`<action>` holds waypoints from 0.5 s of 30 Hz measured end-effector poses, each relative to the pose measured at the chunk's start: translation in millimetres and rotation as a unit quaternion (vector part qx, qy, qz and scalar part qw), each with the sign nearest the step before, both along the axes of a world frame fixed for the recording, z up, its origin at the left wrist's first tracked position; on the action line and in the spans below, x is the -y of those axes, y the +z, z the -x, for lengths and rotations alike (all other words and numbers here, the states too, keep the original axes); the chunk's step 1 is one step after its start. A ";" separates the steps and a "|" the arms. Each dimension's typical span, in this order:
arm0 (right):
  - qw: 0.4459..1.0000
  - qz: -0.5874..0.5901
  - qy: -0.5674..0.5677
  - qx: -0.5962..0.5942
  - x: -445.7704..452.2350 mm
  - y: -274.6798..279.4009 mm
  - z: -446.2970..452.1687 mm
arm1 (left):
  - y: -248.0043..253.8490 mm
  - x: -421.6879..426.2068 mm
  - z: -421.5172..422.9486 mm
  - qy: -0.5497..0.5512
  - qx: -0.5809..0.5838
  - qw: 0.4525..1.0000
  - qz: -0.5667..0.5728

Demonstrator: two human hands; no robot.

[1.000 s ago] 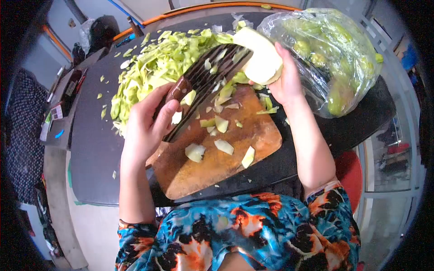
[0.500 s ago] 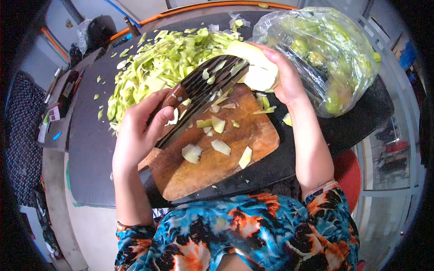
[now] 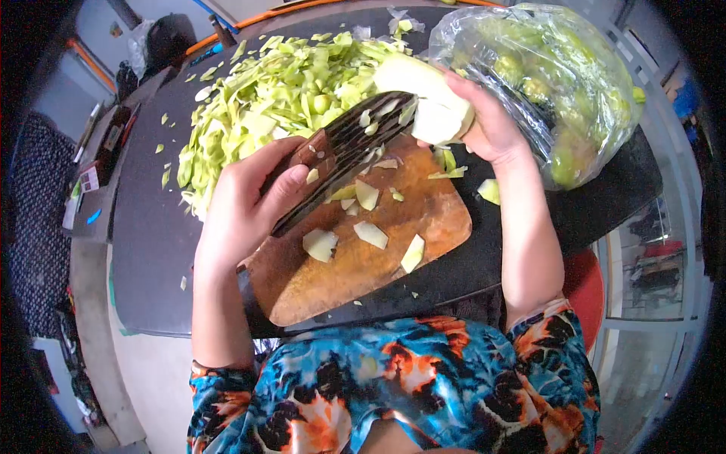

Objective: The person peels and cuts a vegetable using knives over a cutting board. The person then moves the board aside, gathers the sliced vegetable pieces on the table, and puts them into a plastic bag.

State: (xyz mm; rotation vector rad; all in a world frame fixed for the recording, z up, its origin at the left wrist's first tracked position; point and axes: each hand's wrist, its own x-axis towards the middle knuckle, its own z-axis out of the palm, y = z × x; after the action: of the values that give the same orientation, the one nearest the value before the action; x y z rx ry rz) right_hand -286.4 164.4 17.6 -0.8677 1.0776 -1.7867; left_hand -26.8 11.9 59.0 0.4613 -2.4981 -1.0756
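Observation:
My left hand (image 3: 246, 200) is closed around the brown wooden handle of a broad, dark-bladed knife (image 3: 352, 140), with pale bits stuck to the blade. In my right hand (image 3: 491, 121) is a thick, pale green peeled vegetable (image 3: 446, 117), its white cut face turned toward me. The blade's tip end is right beside this vegetable; whether they touch I cannot tell. Beneath both lies a wooden cutting board (image 3: 295, 291), scattered with thin pale slices (image 3: 370, 234). A large heap of light green slices (image 3: 265, 113) spreads behind my left hand.
A clear plastic bag (image 3: 575, 83) of whole green vegetables stands at the table's right. One green piece (image 3: 489, 191) lies near my right forearm. The dark table (image 3: 147, 265) has a rounded edge, and a red stool (image 3: 582, 291) shows below it.
The vegetable has tilted and shifted slightly right and down with my right hand. My left hand and the knife handle have moved a little to the right. The whole view has shifted slightly.

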 end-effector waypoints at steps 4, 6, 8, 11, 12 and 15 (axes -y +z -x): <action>0.998 -0.028 0.021 -0.045 -3.2 -0.9 -0.1 | 5.5 -3.2 -0.6 -0.003 0.014 0.999 0.028; 0.998 -0.026 0.020 -0.057 0.1 -3.8 4.8 | 4.9 -2.3 -0.8 0.002 0.012 1.000 0.016; 0.998 -0.019 0.028 -0.048 0.7 -4.2 7.0 | 7.0 -3.4 -1.0 0.001 0.010 1.000 0.027; 1.000 -0.018 -0.002 -0.020 1.8 -12.4 15.4 | 5.8 -3.5 -2.0 0.015 0.011 1.000 -0.003; 1.000 -0.018 -0.019 -0.008 2.3 -14.8 20.1 | 5.4 -2.5 -3.1 0.022 0.013 0.999 -0.020; 0.985 0.037 -0.152 0.076 -6.1 -1.4 34.1 | 14.9 3.7 -10.6 0.069 -0.051 0.993 -0.077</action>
State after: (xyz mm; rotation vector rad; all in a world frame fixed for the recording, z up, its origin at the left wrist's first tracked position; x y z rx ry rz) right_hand -320.5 170.4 16.2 -0.6227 1.0943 -2.1208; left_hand -16.2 8.2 73.9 0.5993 -2.2693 -1.2091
